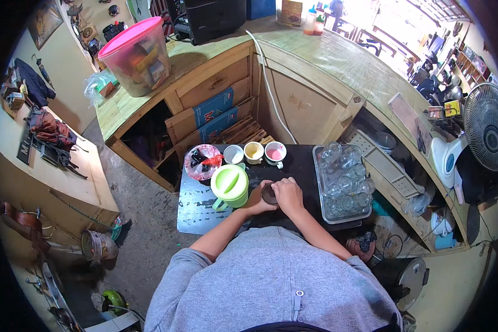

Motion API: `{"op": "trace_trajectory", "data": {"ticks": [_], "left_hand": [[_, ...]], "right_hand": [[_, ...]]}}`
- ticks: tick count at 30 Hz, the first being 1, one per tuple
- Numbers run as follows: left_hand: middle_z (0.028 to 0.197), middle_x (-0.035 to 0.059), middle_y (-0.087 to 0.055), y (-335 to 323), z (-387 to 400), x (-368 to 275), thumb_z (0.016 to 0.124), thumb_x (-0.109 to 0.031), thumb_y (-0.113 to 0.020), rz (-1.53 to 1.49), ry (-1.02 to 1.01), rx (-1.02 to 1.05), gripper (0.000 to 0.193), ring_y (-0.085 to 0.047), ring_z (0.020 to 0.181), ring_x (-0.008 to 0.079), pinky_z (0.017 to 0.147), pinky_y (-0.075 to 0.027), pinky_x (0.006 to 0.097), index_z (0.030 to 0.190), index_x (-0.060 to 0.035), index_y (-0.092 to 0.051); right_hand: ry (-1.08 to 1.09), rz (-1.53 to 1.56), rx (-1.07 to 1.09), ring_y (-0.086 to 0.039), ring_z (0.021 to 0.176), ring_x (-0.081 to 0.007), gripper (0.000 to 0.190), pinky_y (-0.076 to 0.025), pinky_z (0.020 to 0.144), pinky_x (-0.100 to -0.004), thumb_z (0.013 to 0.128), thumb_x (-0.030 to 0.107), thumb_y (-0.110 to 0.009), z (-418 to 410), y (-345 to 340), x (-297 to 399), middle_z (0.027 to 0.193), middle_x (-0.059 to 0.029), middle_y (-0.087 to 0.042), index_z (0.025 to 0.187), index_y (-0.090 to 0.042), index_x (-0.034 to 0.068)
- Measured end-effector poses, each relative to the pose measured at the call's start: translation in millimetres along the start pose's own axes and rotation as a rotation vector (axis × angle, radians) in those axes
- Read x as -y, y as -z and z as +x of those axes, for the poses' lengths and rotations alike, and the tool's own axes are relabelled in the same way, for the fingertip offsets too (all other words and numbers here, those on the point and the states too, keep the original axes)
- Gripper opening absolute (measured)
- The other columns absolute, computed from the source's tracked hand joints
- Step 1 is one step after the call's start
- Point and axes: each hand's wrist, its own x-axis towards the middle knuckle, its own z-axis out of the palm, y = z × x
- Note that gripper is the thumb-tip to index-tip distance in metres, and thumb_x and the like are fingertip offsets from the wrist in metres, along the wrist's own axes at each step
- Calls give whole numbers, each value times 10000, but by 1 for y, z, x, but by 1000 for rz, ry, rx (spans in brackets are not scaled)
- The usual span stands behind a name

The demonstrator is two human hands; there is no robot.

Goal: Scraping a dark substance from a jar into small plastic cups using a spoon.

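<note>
A small dark brown round container [269, 195], perhaps a cup or jar, is between my hands just above or on the dark tabletop [303, 174]. My left hand [255, 201] wraps its left side. My right hand [288, 193] grips its right rim, knuckles up, and hides part of it. Left of my left hand stands a lime-green lidded pitcher [229, 186]. Behind are a white cup [233, 154], a cup with yellowish contents [254, 152] and a cup with pink contents [275, 153]. A red-and-white bowl [202, 162] holds a dark bag and something red.
On the right, a clear plastic tray [327, 211] carries several upturned glasses. A wooden counter [336, 70] curves around the table, bearing a pink-lidded tub [139, 58] and sauce bottles [314, 23]. A white cable [269, 79] hangs down its front. A fan [483, 124] stands far right.
</note>
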Motion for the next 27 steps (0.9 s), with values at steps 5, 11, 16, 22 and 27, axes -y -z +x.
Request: {"op": "trace_trajectory", "data": {"ticks": [5, 11, 16, 22, 27], "left_hand": [[1190, 131, -589, -2, 1, 2, 553, -270, -867, 22, -79, -31, 845, -575, 1133, 269, 971, -456, 360, 1251, -61, -440], [1183, 131, -590, -2, 2, 6, 559, -292, -875, -17, -79, -11, 832, -579, 1125, 260, 961, -461, 361, 1234, -65, -446], [1170, 130, -594, -3, 2, 8, 563, -295, -883, 60, -81, -25, 839, -583, 1114, 253, 953, -464, 369, 1236, -65, -438], [1159, 136, -599, -2, 2, 8, 566, -299, -880, 52, -129, -27, 852, -592, 1097, 264, 944, -470, 369, 1245, -58, -425], [1167, 138, -593, 2, 0, 0, 562, -285, -876, 70, -44, -6, 848, -582, 1111, 266, 953, -465, 361, 1243, -51, -429]], "right_hand": [[-22, -126, 140, -622, 826, -315, 269, -525, 729, -427, 871, 238, -598, -5, -8, -5, 789, -145, -666, 758, -702, 18], [-50, -147, 221, -626, 824, -321, 286, -532, 741, -436, 848, 273, -622, 0, -2, 6, 809, -145, -681, 773, -717, 15], [-55, -141, 350, -636, 840, -326, 297, -532, 756, -447, 823, 302, -644, 10, 12, 19, 831, -154, -691, 788, -730, 20], [-136, -78, 419, -626, 923, -308, 294, -522, 793, -457, 814, 316, -649, 10, 14, 19, 882, -138, -700, 817, -725, 32], [-43, 33, 341, -625, 894, -325, 277, -515, 783, -451, 831, 287, -637, 16, 21, 24, 835, -156, -685, 798, -730, 29]]}}
